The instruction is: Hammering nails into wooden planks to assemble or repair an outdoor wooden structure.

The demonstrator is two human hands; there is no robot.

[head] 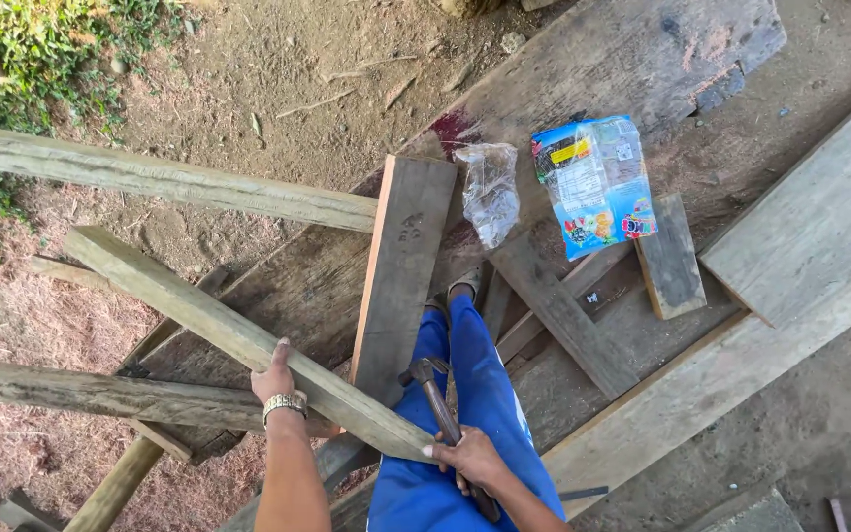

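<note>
My left hand (273,377), with a metal watch on the wrist, grips the edge of a long weathered wooden batten (199,315) that runs diagonally from upper left to lower right. My right hand (467,459) is closed on the handle of a claw hammer (437,399); the hammer head rests near the lower end of an upright plank (404,271). My leg in blue trousers (475,414) stretches forward over the boards, and the batten's lower end lies against it.
Wide grey boards (819,236) lie at the right and back. A blue printed plastic packet (595,184) and a clear plastic bag (490,192) sit on the boards. Several loose wooden pieces (150,177) lie on bare dirt at the left; grass grows at the top left.
</note>
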